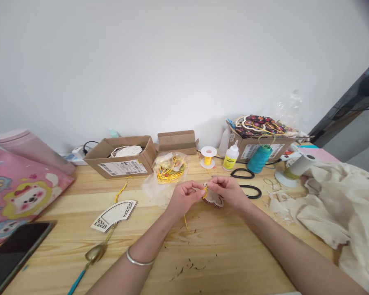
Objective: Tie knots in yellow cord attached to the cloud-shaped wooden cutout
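My left hand (187,196) is closed in a pinch on a yellow cord (186,223), whose loose end hangs down toward the table. Facing it, my right hand (229,190) pinches the top of a flat wooden cutout (214,198) with a wavy edge. The yellow cord meets the cutout between my fingertips, where the exact join is partly hidden. Just beyond my right wrist lie scissors with black loop handles (252,191). Behind my left hand, a clear plastic bag (170,168) holds several yellow cords.
Behind stand a cardboard box (119,157), a yellow thread spool (208,157), a glue bottle (230,157) and a teal thread cone (260,159). At left are a fan-shaped wooden piece (115,215) with a tassel and a phone (15,250). Cream cloth (341,200) covers the right side.
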`<state>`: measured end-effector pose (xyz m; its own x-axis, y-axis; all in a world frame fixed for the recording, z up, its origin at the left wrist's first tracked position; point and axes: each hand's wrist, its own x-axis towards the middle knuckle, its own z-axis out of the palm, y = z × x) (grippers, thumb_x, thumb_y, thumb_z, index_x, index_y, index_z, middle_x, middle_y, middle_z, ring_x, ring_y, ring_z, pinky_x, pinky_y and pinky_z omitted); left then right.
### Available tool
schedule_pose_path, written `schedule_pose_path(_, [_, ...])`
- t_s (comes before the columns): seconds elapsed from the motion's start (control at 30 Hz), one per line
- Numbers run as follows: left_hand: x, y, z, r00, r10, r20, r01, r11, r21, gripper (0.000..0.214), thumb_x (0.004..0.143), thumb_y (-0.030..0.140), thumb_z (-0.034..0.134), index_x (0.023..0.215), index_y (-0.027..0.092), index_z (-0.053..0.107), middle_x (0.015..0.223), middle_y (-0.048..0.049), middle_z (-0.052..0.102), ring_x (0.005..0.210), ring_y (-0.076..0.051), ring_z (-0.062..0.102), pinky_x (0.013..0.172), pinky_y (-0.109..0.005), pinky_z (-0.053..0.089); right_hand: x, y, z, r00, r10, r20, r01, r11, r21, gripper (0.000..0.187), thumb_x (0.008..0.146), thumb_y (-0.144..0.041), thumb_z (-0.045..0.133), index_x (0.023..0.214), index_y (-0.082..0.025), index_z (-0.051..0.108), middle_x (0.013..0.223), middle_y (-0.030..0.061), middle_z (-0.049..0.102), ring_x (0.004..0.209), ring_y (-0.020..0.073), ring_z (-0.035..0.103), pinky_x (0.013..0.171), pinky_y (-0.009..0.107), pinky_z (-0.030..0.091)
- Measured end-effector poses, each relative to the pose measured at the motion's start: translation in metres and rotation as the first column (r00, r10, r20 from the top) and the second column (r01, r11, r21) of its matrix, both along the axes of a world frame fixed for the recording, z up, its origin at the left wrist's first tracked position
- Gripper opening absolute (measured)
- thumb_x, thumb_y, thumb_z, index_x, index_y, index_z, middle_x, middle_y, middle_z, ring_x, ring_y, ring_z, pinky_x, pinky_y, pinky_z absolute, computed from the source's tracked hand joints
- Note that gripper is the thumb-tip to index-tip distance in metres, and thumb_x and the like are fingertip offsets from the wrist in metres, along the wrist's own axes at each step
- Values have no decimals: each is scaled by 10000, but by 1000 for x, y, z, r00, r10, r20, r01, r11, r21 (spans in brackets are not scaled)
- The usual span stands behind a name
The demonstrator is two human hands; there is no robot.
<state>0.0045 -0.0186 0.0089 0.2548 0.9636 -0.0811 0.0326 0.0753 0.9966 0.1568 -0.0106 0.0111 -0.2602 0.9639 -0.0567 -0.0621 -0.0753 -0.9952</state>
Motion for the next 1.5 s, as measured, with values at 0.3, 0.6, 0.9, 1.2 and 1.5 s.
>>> schedule_pose_path(0.3, [-1,-1,0,1000,-14,11,13,999,51,221,590,314,616,689,128,551,370,98,282,345,-2,168,357,-153,113,-1,-2,0,993,41,-115,-43,999,-8,236,619,-349,599,572,-134,512,459,-57,411,387,31,308,374,178,216])
schedule_pose_path(0.6, [0,-1,2,1000,3,9,-3,999,48,225,572,308,626,677,120,559,409,67,380,357,-9,227,362,-156,150,-2,-4,1,982,41,-186,-49,998,-38,223,631,-332,597,562,-141,505,456,-64,388,390,29,276,377,180,183])
schedule_pose_path(0.9, [0,-2,2,995,32,93,-27,998,-51,214,583,307,608,662,111,573,391,61,412,315,1,226,329,-159,132,0,-2,-2,987,39,-154,-49,997,-61,220,620,-342,603,590,-135,532,456,-54,435,377,30,315,368,176,212])
schedule_pose_path(1.2, [2,-3,4,997,46,64,-43,998,-43,165,556,276,634,588,123,580,434,50,501,336,-11,313,348,-157,219,0,-1,-3,983,48,-179,-67,993,-101,219,620,-337,609,596,-136,524,454,-52,446,364,29,329,353,170,202])
schedule_pose_path(1.5, [2,-2,2,995,68,79,-69,997,15,204,591,277,608,719,118,614,369,77,384,324,-4,233,341,-154,182,-2,-4,-2,948,71,-309,-104,990,-94,187,657,-291,589,590,-133,515,435,-71,397,368,15,285,367,166,182])
